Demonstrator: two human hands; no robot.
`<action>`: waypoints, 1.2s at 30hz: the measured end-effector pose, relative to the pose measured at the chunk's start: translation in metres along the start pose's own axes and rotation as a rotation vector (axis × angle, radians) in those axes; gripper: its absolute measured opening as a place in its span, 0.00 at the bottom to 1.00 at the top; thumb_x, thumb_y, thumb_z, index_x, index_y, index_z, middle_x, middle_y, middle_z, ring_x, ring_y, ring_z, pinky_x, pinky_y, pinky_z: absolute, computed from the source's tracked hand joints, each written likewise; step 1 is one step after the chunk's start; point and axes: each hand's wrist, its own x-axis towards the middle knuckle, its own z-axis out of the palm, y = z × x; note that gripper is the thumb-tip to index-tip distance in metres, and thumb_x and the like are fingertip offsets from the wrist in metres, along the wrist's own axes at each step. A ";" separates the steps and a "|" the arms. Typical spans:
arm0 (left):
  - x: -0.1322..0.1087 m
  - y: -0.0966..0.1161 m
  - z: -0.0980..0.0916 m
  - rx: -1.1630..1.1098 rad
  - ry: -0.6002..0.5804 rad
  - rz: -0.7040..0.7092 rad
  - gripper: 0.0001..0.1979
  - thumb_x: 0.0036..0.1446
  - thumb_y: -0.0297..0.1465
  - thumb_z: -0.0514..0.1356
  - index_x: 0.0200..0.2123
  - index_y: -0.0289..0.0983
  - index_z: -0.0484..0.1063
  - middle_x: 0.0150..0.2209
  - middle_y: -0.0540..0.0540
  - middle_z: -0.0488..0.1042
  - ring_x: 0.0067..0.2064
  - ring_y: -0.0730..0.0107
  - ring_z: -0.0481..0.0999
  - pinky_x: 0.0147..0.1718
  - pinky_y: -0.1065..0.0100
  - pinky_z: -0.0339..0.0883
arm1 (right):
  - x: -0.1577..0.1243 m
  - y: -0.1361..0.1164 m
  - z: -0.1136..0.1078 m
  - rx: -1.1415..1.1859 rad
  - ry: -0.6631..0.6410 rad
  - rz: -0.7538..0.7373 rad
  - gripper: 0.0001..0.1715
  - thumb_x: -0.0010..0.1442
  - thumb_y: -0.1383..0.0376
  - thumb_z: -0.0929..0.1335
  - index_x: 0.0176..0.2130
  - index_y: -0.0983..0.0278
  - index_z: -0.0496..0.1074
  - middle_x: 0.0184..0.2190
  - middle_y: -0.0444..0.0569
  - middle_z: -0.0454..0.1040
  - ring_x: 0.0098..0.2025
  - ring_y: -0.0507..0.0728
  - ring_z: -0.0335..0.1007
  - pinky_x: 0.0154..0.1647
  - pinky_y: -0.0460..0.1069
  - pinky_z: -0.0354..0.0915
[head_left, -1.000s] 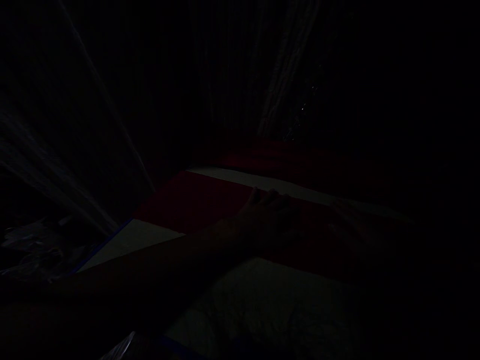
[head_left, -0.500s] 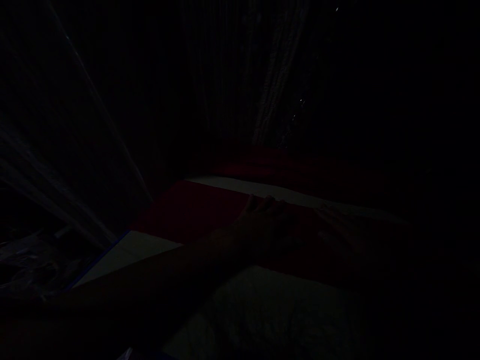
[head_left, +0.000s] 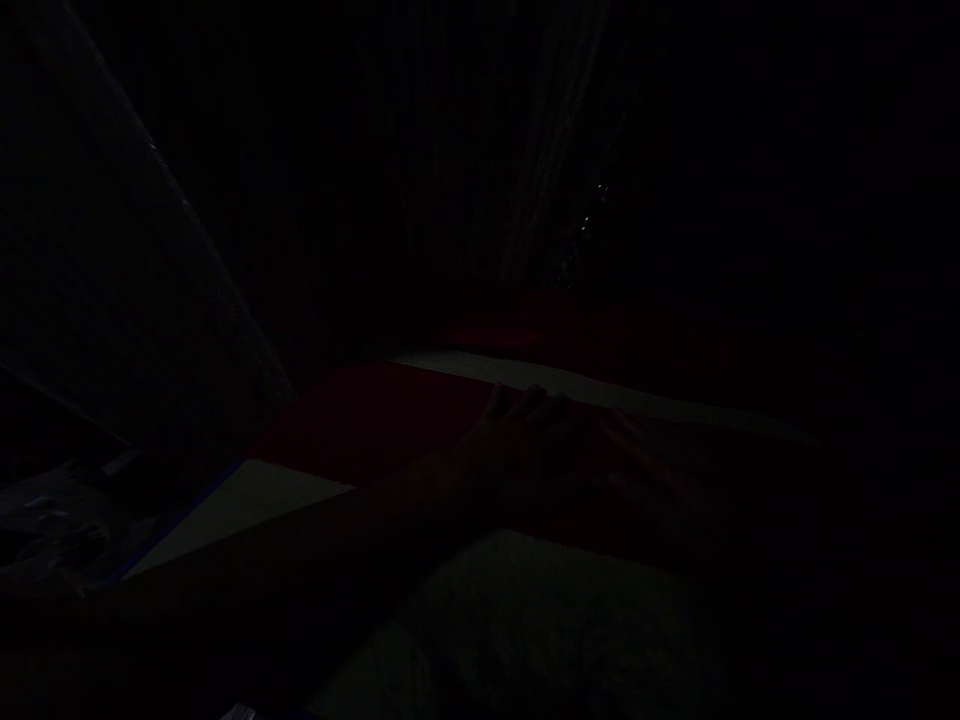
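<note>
In very dim light, a red cloth [head_left: 360, 420] lies over a pale surface [head_left: 289, 487], spread between a pale band at the back and a wider pale area at the front. My left hand [head_left: 517, 445] rests flat on the red cloth near the middle, fingers stretched out and apart. To its right, my right hand [head_left: 652, 465] lies on the same cloth with its fingers extended toward the left hand. Much of the right hand and its arm sinks into the dark. Nothing shows in either hand.
A blue edge [head_left: 180, 520] borders the pale surface on the left. Beyond it sits a crumpled, shiny heap like clear plastic [head_left: 60, 535]. A dim slanting panel [head_left: 172, 190] rises at the left. Behind the cloth hang dark vertical folds [head_left: 540, 170].
My right hand has shifted a little left, closer to my left hand. The left hand stays nearly in place. The view has turned slightly.
</note>
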 end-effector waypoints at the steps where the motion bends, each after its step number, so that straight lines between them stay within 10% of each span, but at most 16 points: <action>1: 0.000 0.000 -0.001 0.003 -0.004 -0.002 0.43 0.67 0.63 0.42 0.76 0.45 0.50 0.78 0.42 0.41 0.78 0.41 0.37 0.71 0.30 0.30 | 0.000 -0.001 0.000 0.004 0.009 0.001 0.35 0.75 0.45 0.54 0.72 0.57 0.58 0.72 0.48 0.56 0.73 0.65 0.54 0.70 0.74 0.54; 36: 0.004 0.004 -0.001 0.049 -0.023 -0.006 0.42 0.68 0.61 0.43 0.76 0.45 0.48 0.78 0.43 0.43 0.78 0.42 0.37 0.71 0.32 0.30 | -0.004 0.009 -0.001 -0.102 -0.117 0.025 0.43 0.70 0.39 0.57 0.75 0.53 0.57 0.74 0.49 0.51 0.75 0.65 0.48 0.75 0.67 0.50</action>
